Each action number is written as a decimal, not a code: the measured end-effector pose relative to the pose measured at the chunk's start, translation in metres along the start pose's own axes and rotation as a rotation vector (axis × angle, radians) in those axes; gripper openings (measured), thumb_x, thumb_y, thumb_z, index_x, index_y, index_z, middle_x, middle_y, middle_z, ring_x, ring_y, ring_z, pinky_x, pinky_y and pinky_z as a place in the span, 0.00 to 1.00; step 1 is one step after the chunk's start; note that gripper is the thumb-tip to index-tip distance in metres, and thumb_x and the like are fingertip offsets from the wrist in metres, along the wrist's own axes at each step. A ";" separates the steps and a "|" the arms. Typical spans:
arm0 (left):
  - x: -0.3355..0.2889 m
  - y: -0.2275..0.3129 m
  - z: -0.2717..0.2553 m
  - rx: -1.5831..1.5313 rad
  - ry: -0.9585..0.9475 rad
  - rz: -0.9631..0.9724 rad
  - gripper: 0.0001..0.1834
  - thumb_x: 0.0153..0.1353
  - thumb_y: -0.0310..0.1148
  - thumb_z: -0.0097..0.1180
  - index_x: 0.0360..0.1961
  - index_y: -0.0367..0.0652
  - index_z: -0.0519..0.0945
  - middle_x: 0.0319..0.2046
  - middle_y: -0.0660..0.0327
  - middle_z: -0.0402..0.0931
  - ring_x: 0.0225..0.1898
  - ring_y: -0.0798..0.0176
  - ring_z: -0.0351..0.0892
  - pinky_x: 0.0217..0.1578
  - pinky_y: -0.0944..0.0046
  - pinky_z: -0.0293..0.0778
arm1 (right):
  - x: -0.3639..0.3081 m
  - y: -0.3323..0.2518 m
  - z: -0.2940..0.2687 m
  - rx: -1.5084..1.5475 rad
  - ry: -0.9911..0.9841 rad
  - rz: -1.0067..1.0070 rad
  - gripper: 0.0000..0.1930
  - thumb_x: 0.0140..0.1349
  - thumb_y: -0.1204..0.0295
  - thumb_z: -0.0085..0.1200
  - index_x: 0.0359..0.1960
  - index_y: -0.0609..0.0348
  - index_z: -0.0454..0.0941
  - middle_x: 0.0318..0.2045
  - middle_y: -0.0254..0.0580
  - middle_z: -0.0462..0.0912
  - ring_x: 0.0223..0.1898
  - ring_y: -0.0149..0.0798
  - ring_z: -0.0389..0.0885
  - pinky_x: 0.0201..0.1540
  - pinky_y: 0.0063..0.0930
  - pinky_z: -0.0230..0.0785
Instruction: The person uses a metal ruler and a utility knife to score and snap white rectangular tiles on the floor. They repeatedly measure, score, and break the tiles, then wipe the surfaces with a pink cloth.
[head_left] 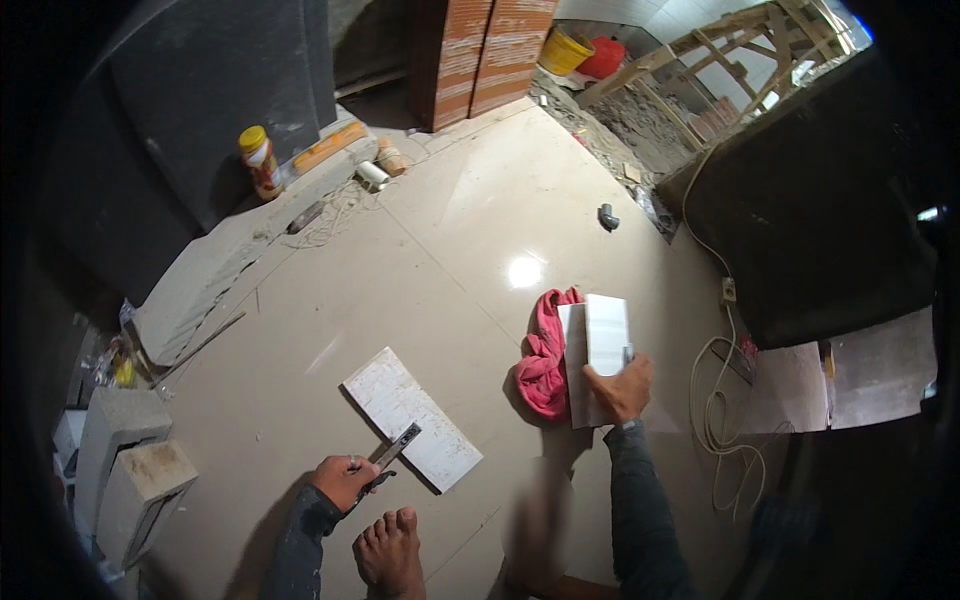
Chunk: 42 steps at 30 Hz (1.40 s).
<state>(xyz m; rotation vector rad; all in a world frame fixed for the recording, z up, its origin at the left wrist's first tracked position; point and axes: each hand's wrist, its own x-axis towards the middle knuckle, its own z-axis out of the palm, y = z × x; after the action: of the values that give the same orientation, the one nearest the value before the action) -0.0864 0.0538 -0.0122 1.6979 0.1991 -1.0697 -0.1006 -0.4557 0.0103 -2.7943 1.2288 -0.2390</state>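
My left hand (342, 480) is closed around a hand tool (401, 444) with a flat metal bar and dark handles; its exact kind is hard to tell. The bar's end lies over a whitish rectangular slab (408, 412), a tile seen on its rough side, on the floor. Off to the right, my right hand (623, 388) grips the lower end of a glossy white tile piece (607, 325). A small greyish thing shows by its fingers, too small to name. Behind that piece is another flat tile piece (574, 345), beside a crumpled pink cloth (543, 362).
Bare feet (390, 555) are close to the slab. A cable (712, 400) coils at the right, and a grey pipe elbow (608, 217) lies farther off. A yellow-capped bottle (259, 160) stands on the left ledge. Hollow blocks (145, 490) stand at lower left; large tiles (450, 190) cover the floor.
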 end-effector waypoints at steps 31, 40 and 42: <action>0.013 0.017 0.014 0.012 -0.113 -0.029 0.12 0.71 0.35 0.63 0.34 0.36 0.87 0.25 0.63 0.84 0.25 0.72 0.78 0.29 0.67 0.75 | -0.009 0.015 -0.011 0.017 0.004 0.015 0.50 0.39 0.37 0.75 0.52 0.70 0.73 0.50 0.60 0.78 0.56 0.60 0.77 0.58 0.52 0.75; 0.013 0.026 0.007 0.012 -0.107 -0.027 0.13 0.71 0.37 0.63 0.32 0.38 0.87 0.23 0.67 0.82 0.23 0.75 0.74 0.26 0.69 0.70 | 0.002 0.167 -0.011 0.212 0.004 0.605 0.54 0.36 0.40 0.76 0.51 0.86 0.78 0.52 0.76 0.82 0.56 0.67 0.83 0.59 0.51 0.76; 0.012 0.027 0.007 0.075 -0.099 -0.027 0.13 0.71 0.36 0.63 0.33 0.37 0.87 0.23 0.65 0.83 0.23 0.74 0.75 0.26 0.69 0.71 | -0.006 0.189 0.000 0.282 -0.024 0.634 0.52 0.35 0.41 0.77 0.46 0.87 0.81 0.49 0.78 0.84 0.54 0.67 0.85 0.58 0.51 0.78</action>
<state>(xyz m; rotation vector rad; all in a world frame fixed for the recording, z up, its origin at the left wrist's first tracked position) -0.0669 0.0328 -0.0020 1.7079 0.1202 -1.1917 -0.2420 -0.5787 -0.0156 -2.0444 1.8215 -0.2960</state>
